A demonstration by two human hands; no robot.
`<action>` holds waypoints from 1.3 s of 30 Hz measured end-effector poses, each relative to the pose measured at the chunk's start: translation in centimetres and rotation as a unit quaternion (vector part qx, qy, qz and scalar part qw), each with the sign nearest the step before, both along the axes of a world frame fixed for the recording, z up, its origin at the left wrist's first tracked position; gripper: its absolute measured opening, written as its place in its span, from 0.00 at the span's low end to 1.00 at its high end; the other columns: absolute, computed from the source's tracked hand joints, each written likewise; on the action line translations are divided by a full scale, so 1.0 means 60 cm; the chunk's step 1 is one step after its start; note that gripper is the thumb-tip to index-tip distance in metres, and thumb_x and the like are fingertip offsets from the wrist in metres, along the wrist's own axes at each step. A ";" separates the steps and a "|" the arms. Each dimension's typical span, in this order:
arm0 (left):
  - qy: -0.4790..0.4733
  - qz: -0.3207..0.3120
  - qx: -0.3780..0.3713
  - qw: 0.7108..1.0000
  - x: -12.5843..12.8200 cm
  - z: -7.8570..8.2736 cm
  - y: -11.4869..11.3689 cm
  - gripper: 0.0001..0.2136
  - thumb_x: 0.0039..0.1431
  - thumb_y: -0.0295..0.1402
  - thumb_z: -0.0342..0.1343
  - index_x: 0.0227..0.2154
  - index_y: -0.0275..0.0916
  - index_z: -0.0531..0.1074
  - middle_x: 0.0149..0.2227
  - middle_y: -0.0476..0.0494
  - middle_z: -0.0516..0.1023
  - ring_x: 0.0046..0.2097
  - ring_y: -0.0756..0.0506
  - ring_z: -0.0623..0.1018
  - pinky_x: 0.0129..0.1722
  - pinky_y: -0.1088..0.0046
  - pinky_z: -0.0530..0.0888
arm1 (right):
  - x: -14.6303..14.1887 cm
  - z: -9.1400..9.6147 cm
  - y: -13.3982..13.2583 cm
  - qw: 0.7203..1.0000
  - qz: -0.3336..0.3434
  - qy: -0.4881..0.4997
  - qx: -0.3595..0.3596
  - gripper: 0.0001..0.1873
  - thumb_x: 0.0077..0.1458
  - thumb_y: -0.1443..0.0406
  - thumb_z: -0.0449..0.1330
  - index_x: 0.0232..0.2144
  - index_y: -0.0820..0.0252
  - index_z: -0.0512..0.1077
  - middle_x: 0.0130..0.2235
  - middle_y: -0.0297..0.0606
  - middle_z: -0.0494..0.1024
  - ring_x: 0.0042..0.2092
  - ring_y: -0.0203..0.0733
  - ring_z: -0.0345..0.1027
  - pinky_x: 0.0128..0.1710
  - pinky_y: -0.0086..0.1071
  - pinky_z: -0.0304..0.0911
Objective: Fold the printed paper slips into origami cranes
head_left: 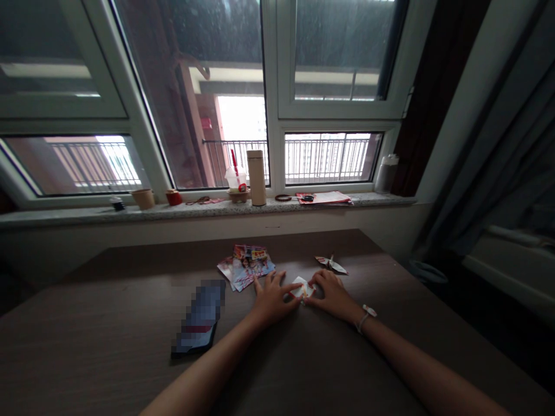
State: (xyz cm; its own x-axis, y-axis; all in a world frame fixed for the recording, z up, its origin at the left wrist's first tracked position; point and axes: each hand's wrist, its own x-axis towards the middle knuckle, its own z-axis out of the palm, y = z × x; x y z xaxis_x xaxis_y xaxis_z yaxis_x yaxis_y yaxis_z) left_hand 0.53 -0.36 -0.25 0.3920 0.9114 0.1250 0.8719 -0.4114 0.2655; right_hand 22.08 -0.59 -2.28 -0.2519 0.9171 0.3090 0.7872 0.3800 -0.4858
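A small folded piece of paper (pixel 302 287), white with red and yellow print, lies on the table between my two hands. My left hand (pixel 273 297) grips its left edge, thumb and forefinger pressed to the paper. On the right edge the fingers of my right hand (pixel 332 293) are closed in the same way. Just beyond my right hand sits a folded paper crane (pixel 331 264). Beyond my left hand is a loose pile of printed paper sheets (pixel 249 266). The paper's exact fold is too small to make out.
A phone (pixel 200 318) rests on the brown table (pixel 108 323) left of my left arm. Along the windowsill (pixel 195 211) stand a beige thermos (pixel 256 178), a plastic drink cup (pixel 235 180), a paper cup (pixel 143 199), scissors (pixel 306 197) and a grey bottle (pixel 387 173).
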 end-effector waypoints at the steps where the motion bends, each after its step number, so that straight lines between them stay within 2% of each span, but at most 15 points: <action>1: -0.001 0.001 0.002 1.000 0.000 -0.001 0.000 0.19 0.58 0.54 0.51 0.53 0.67 0.69 0.66 0.46 0.59 0.67 0.31 0.52 0.58 0.28 0.39 | 0.001 -0.001 0.002 1.000 -0.002 0.005 -0.003 0.20 0.49 0.51 0.65 0.42 0.53 0.71 0.47 0.37 0.69 0.53 0.48 0.61 0.55 0.43 0.53; 7: -0.007 0.004 0.011 1.000 -0.001 -0.005 0.002 0.19 0.58 0.55 0.52 0.52 0.69 0.69 0.65 0.45 0.60 0.67 0.32 0.54 0.57 0.27 0.40 | 0.004 -0.003 0.008 0.999 0.013 0.047 0.009 0.14 0.54 0.56 0.63 0.42 0.51 0.75 0.46 0.38 0.71 0.52 0.47 0.62 0.56 0.43 0.55; 12: -0.006 0.009 0.007 1.000 0.001 -0.003 0.002 0.19 0.57 0.55 0.52 0.52 0.69 0.69 0.65 0.46 0.61 0.67 0.31 0.53 0.57 0.27 0.38 | 0.006 -0.008 0.009 0.995 0.061 0.078 0.019 0.06 0.53 0.58 0.64 0.32 0.50 0.80 0.45 0.38 0.72 0.52 0.47 0.63 0.55 0.42 0.56; 16: -0.006 0.021 0.001 1.000 0.002 0.003 0.001 0.20 0.55 0.56 0.54 0.51 0.67 0.70 0.65 0.45 0.61 0.67 0.30 0.54 0.58 0.29 0.39 | 0.008 -0.013 0.013 0.994 0.065 0.086 0.014 0.05 0.50 0.58 0.66 0.29 0.49 0.80 0.46 0.37 0.73 0.53 0.47 0.61 0.58 0.43 0.54; 22: -0.007 0.029 -0.013 0.999 0.003 0.008 0.003 0.20 0.54 0.55 0.55 0.50 0.68 0.71 0.65 0.46 0.60 0.67 0.29 0.54 0.57 0.28 0.41 | 0.005 -0.013 0.014 0.996 0.015 0.088 0.011 0.07 0.51 0.57 0.66 0.29 0.51 0.81 0.44 0.39 0.73 0.51 0.47 0.63 0.55 0.41 0.58; 26: -0.009 0.031 -0.019 0.999 0.004 0.008 0.003 0.20 0.54 0.55 0.55 0.50 0.66 0.72 0.66 0.47 0.59 0.67 0.28 0.53 0.58 0.29 0.40 | 0.004 -0.009 0.013 0.996 -0.024 0.078 0.021 0.10 0.53 0.56 0.63 0.33 0.53 0.81 0.45 0.41 0.72 0.52 0.47 0.63 0.55 0.40 0.59; 32: -0.004 0.026 -0.014 1.000 0.004 0.008 0.002 0.19 0.54 0.55 0.55 0.50 0.68 0.71 0.66 0.47 0.59 0.67 0.29 0.54 0.57 0.28 0.40 | 0.002 -0.001 0.008 0.998 -0.052 0.024 0.031 0.11 0.55 0.57 0.61 0.38 0.46 0.81 0.46 0.41 0.71 0.53 0.48 0.62 0.57 0.42 0.58; 39: -0.006 0.023 -0.011 1.000 0.004 0.005 0.003 0.18 0.55 0.54 0.55 0.50 0.69 0.71 0.66 0.47 0.60 0.67 0.30 0.54 0.57 0.27 0.38 | 0.000 0.002 0.006 0.998 -0.060 0.004 0.034 0.12 0.58 0.58 0.58 0.41 0.46 0.80 0.47 0.40 0.71 0.54 0.48 0.61 0.57 0.41 0.57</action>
